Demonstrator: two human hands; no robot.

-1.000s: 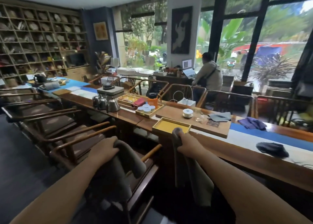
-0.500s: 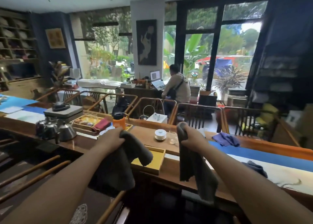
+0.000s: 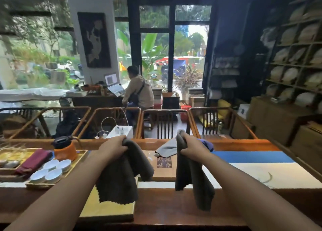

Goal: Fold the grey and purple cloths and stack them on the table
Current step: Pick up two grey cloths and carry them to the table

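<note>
My left hand (image 3: 113, 146) grips a dark grey cloth (image 3: 122, 175) that hangs down over the table. My right hand (image 3: 191, 146) grips a second dark grey cloth (image 3: 191, 178), which also hangs limp. Both hands are raised side by side above the long wooden table (image 3: 174, 208). A lighter grey cloth (image 3: 166, 149) lies on the table between my hands. A purple cloth (image 3: 208, 144) peeks out just behind my right hand, mostly hidden by it.
A yellow tray (image 3: 108, 208) sits under the left cloth. At left, a wooden tray (image 3: 76, 162) holds white cups (image 3: 50, 170), an orange kettle (image 3: 65, 148) and a maroon cloth (image 3: 33, 161). A blue and white runner (image 3: 261, 166) covers the right. Chairs line the far side; a person sits beyond.
My view has swung right and now faces the table squarely. Both hands still hold their cloths, now over the table top, with the light grey and purple cloths close behind them.
</note>
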